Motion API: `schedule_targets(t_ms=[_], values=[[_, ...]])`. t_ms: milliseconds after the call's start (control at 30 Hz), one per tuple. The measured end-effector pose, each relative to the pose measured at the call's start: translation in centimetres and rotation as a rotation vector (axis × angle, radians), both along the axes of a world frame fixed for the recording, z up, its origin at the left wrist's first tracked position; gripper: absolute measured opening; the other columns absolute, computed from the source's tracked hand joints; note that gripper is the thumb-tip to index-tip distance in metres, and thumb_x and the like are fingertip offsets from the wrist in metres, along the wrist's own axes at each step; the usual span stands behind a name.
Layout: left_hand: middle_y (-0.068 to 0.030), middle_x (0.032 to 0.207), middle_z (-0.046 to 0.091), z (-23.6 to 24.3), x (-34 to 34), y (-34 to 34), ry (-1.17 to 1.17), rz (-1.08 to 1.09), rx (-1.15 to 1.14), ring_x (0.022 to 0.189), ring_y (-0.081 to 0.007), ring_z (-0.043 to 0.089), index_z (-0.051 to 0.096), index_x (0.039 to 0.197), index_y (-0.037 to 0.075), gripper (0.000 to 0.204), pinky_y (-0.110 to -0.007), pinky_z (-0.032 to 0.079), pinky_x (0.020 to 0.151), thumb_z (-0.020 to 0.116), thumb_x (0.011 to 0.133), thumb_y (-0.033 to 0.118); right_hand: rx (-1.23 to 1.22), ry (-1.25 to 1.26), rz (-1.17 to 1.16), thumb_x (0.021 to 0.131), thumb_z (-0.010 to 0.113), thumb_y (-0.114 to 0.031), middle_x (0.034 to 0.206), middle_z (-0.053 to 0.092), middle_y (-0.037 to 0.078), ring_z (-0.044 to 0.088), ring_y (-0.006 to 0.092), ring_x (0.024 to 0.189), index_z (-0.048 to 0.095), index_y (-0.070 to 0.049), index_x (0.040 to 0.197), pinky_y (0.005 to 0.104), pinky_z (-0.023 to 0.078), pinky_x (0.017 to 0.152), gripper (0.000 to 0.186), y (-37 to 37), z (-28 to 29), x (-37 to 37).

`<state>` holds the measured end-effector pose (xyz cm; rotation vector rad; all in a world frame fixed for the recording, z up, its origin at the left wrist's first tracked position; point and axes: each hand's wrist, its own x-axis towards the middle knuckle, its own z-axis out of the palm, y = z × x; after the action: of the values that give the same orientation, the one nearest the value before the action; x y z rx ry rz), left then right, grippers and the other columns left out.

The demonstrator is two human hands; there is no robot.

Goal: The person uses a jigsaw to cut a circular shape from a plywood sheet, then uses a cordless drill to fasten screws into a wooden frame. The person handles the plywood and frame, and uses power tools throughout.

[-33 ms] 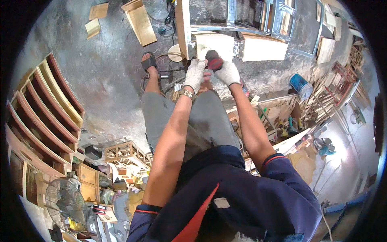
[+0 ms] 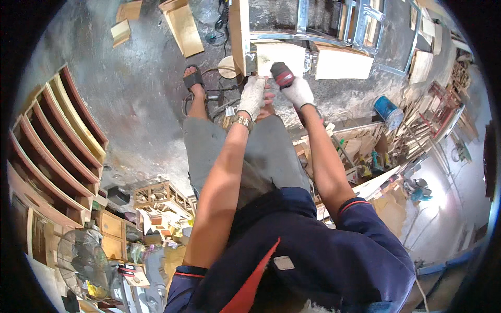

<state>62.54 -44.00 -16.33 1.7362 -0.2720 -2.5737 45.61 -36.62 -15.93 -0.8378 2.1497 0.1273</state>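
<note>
My right hand [image 2: 299,94], in a white glove, is closed around a black and red cordless power drill [image 2: 282,74]. The drill's head tilts up and left over the near edge of a pale wooden panel [image 2: 281,55]. Beside it, my left hand [image 2: 253,96] wears a light glove with bare fingertips. Its fingers curl toward the right, close to the panel's lower left corner; anything inside them is too small or hidden to make out. An upright wooden board [image 2: 239,36] stands just beyond the left hand.
A grey metal frame [image 2: 292,36] lies ahead, with another pale panel [image 2: 343,61] beside it. Wood offcuts [image 2: 182,28] rest on the floor. At right are a blue bucket [image 2: 389,111] and scrap strips; at left, a curved shelf unit [image 2: 57,141] and a fan [image 2: 83,263].
My right hand has shifted slightly right with the drill, its head now apart from my left hand. The left hand's fingertips show more clearly; that hand has hardly moved.
</note>
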Motion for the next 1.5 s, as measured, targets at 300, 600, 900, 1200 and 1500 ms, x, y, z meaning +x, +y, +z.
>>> schedule_targets(t_ms=[300,600,900,1200,1500], values=[[-0.0159,0.126,0.058,1.5,9.1,-2.4,-0.002,0.046,0.046,0.092,-0.0258,0.065,0.044,0.141,0.011,0.067,-0.04,0.054,0.079,0.064,0.093,0.053,-0.125,-0.011,-0.093,0.076,0.075,-0.024,0.085,0.071,0.014,0.067,0.0272,0.075,0.066,-0.002,0.103,0.0381,0.054,0.071,0.036,2.1,0.3,1.9],[-0.0253,0.127,0.059,4.1,13.9,-5.7,-0.341,-0.411,-0.439,0.099,-0.036,0.068,0.051,0.137,0.005,0.092,-0.043,0.055,0.084,0.071,0.076,0.07,-0.252,-0.239,0.51,0.071,0.081,-0.025,0.096,0.07,0.016,0.069,0.0365,0.09,0.055,-0.006,0.134,0.0441,0.056,0.075,0.071,-2.6,1.9,16.5],[-0.028,0.107,0.068,-9.0,26.2,-11.5,-0.962,-0.395,-0.645,0.102,-0.0467,0.065,0.054,0.121,0.0,0.071,-0.05,0.051,0.089,0.079,0.065,0.034,-0.099,-0.414,0.344,0.075,0.069,-0.015,0.123,0.053,0.025,0.055,0.0424,0.113,0.036,0.0,0.145,0.049,0.047,0.096,0.079,-2.1,3.5,26.6],[-0.0252,0.137,0.056,-33.7,44.0,-18.6,-0.889,-0.692,-0.689,0.129,-0.0366,0.053,0.042,0.141,-0.008,0.097,-0.042,0.037,0.112,0.083,0.07,0.043,0.242,-0.183,0.078,0.08,0.069,-0.02,0.109,0.065,0.026,0.062,0.0447,0.101,0.054,-0.005,0.13,0.0515,0.05,0.087,0.054,7.0,4.1,20.7],[-0.0189,0.117,0.068,-34.6,48.9,-20.3,-0.721,-0.58,-0.529,0.101,-0.0254,0.067,0.057,0.125,-0.008,0.073,-0.04,0.054,0.086,0.077,0.081,0.046,0.211,-0.229,0.021,0.079,0.065,-0.02,0.103,0.066,0.021,0.064,0.0411,0.097,0.057,-0.006,0.117,0.0503,0.051,0.085,0.041,6.2,4.3,24.7]])
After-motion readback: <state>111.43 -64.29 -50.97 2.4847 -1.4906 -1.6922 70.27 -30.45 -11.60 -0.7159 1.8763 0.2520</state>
